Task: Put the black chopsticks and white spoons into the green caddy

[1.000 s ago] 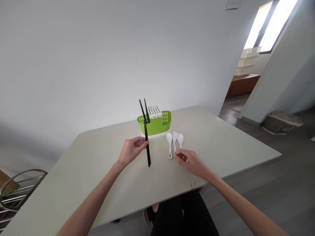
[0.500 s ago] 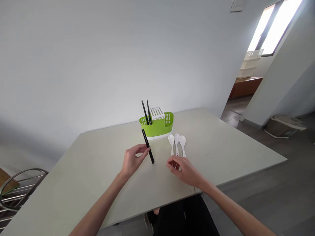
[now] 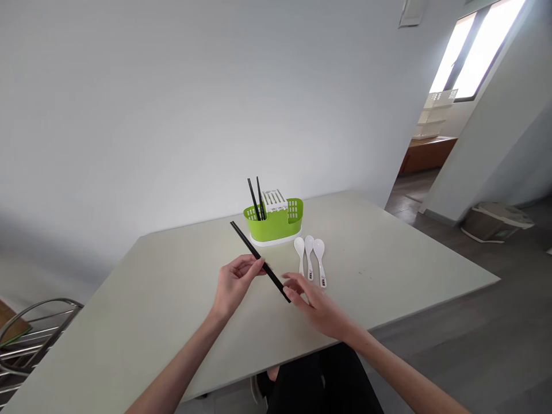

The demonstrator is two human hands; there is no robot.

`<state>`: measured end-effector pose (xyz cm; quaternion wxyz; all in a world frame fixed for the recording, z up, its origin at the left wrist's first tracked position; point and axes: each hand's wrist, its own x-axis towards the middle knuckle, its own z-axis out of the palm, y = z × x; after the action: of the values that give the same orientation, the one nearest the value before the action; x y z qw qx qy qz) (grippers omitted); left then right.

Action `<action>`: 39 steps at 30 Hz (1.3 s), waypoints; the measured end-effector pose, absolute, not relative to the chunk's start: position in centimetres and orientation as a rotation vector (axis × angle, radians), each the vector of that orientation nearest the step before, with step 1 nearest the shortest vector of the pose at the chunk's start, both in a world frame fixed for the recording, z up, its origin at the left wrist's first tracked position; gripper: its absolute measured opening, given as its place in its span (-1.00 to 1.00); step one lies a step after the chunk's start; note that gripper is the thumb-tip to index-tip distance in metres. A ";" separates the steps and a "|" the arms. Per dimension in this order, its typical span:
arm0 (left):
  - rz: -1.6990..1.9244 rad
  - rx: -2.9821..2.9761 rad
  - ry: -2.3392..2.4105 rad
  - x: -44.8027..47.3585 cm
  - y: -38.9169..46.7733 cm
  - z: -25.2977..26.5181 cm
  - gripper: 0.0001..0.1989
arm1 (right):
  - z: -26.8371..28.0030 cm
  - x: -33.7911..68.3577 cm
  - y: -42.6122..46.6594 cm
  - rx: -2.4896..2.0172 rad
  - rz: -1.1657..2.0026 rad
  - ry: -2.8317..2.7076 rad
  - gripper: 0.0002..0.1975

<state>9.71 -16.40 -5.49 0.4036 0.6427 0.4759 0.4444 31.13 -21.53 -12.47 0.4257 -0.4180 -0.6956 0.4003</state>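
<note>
Both forearms bare to the lower frame edge; no sleeves, watch, rings or gloves visible. Left hand [image 3: 235, 283] and right hand [image 3: 317, 305] bare, nails short and unpainted as far as visible. Black trousers [image 3: 321, 379] at bottom centre, below the table edge.

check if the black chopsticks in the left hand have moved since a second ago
Yes. The black chopsticks in the left hand have tipped from near upright to a slant, top end left of the green holder, low end by the right hand.
</note>
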 end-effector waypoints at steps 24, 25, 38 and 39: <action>1.587 1.238 1.193 7.1 -11.0 -1.8 -0.55 | -13.1 36.5 -19.6 -1.148 0.888 -1.534 -0.56; 1.675 1.222 1.188 6.3 -10.0 -0.7 -0.55 | -13.7 37.9 -19.1 -1.184 0.859 -1.496 -0.55; 1.740 1.481 1.485 5.4 1.7 2.0 -0.62 | -19.8 46.4 -16.7 -1.625 0.584 -1.219 -0.46; 1.704 1.514 1.510 5.8 2.4 1.5 -0.62 | -19.7 46.3 -16.7 -1.620 0.584 -1.221 -0.46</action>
<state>5.85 2.41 1.47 0.2024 0.5422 0.5408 0.6104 46.29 -16.72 -19.73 0.4928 -0.6676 -0.5034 0.2409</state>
